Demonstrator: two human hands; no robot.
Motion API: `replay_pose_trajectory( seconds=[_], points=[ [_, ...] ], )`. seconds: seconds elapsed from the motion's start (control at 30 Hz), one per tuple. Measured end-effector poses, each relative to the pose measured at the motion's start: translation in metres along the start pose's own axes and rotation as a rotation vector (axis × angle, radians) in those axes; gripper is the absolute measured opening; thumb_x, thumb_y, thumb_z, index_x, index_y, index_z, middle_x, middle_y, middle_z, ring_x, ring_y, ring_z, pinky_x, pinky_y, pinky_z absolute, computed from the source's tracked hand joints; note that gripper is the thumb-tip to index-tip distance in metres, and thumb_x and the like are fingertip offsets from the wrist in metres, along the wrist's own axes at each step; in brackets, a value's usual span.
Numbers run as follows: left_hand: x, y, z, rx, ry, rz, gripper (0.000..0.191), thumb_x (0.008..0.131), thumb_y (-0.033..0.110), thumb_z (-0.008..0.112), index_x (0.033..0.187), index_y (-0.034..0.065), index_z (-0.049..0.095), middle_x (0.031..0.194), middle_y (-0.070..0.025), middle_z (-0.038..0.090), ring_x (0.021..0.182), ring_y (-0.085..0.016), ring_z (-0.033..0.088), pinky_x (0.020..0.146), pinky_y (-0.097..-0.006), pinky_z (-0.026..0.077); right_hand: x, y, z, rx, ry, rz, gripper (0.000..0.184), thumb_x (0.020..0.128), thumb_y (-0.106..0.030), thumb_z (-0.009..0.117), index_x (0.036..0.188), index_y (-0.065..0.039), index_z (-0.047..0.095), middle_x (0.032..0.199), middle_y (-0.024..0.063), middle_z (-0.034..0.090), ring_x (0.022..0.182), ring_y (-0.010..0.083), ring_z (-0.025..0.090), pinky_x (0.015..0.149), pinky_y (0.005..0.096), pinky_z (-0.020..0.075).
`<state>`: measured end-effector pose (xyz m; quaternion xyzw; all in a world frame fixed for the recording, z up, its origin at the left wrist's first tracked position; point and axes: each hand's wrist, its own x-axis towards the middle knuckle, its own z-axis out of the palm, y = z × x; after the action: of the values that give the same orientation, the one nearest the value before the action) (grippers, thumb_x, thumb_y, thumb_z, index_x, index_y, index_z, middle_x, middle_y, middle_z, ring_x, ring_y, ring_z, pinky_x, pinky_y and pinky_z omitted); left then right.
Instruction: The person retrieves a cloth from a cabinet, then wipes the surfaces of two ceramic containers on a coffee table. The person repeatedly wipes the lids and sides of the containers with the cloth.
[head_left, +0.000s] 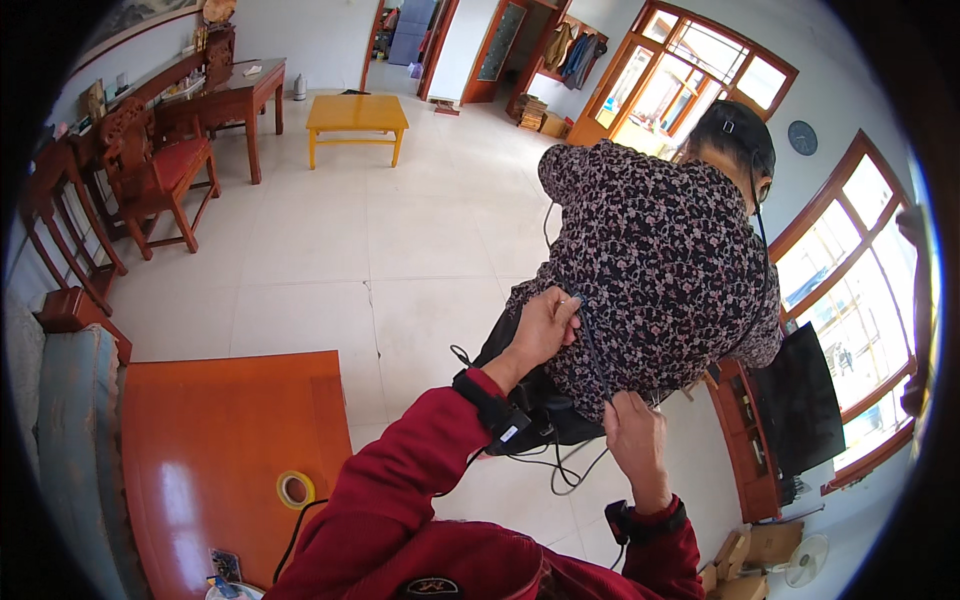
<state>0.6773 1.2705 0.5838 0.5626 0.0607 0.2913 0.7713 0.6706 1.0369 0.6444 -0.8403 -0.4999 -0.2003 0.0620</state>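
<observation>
A person in a dark floral shirt (667, 247) stands bent forward before me, back towards me, with a black strap or cable at the neck. My left hand (545, 324) pinches one part of a thin dark cable (595, 352) against the shirt's back. Lower down, my right hand (636, 442) closes on the same cable, which runs between the two hands. Black bands with small devices sit on both my wrists. Under the person's waist, a black bag or garment hangs, and loose cable loops (566, 480) dangle near it.
An orange-brown wooden table (225, 420) with a roll of yellow tape (295, 490) is at my left. A yellow low table (358, 114) stands farther off. At the right are a television (799, 405), cardboard boxes (776, 541) and a fan (807, 560). A thin cable crosses the floor.
</observation>
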Motion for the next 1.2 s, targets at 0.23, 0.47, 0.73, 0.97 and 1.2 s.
replay_pose_trajectory(
  seconds=[0.23, 0.47, 0.73, 0.97, 1.2],
  points=[
    [0.004, 0.003, -0.003, 0.011, -0.009, -0.013, 0.022, 0.105, 0.019, 0.054, 0.09, 0.0028, 0.055, 0.071, -0.0034, 0.063, 0.053, -0.01, 0.057, 0.051, -0.0248, 0.049, -0.011, 0.003, -0.004, 0.059, -0.001, -0.09, 0.015, 0.091, -0.018, 0.066, 0.085, -0.01, 0.055, 0.077, 0.0106, 0.058, 0.062, 0.0337, 0.061, 0.055, 0.0439, 0.0496],
    [-0.021, 0.008, -0.05, -0.044, 0.037, -0.095, 0.034, 0.1, 0.036, 0.064, 0.107, 0.0039, 0.053, 0.077, -0.0088, 0.067, 0.054, -0.012, 0.06, 0.049, -0.0271, 0.051, -0.091, -0.055, 0.046, 0.331, -0.008, -0.016, 0.041, 0.085, -0.025, 0.077, 0.121, -0.008, 0.065, 0.074, 0.0048, 0.064, 0.058, 0.0223, 0.063, 0.052, 0.0353, 0.05],
    [-0.224, -0.021, -0.164, 0.06, 0.426, -0.257, 0.016, 0.097, 0.017, 0.065, 0.09, 0.0033, 0.059, 0.073, -0.0059, 0.064, 0.054, -0.013, 0.057, 0.05, -0.0284, 0.047, -0.193, 0.009, 0.121, 0.416, -0.845, -0.317, 0.02, 0.091, -0.028, 0.064, 0.099, -0.01, 0.067, 0.089, 0.0094, 0.07, 0.084, 0.0318, 0.069, 0.071, 0.0459, 0.0549],
    [-0.499, -0.072, -0.087, 0.143, 1.045, -0.325, 0.019, 0.099, 0.019, 0.063, 0.088, 0.0031, 0.06, 0.069, -0.005, 0.063, 0.051, -0.01, 0.056, 0.046, -0.025, 0.044, -0.189, 0.031, 0.173, 0.399, -0.816, -0.811, 0.024, 0.091, -0.029, 0.064, 0.104, -0.009, 0.065, 0.09, 0.0119, 0.067, 0.086, 0.0336, 0.068, 0.075, 0.0458, 0.0546],
    [-0.679, -0.106, 0.085, 0.083, 1.397, -0.289, 0.016, 0.1, 0.016, 0.06, 0.09, 0.0039, 0.059, 0.069, -0.0048, 0.064, 0.053, -0.01, 0.057, 0.05, -0.0248, 0.047, -0.242, 0.02, 0.189, 0.419, -0.996, -1.095, 0.023, 0.091, -0.028, 0.065, 0.1, -0.007, 0.063, 0.094, 0.014, 0.066, 0.087, 0.0371, 0.067, 0.074, 0.0491, 0.0536]
  ],
)
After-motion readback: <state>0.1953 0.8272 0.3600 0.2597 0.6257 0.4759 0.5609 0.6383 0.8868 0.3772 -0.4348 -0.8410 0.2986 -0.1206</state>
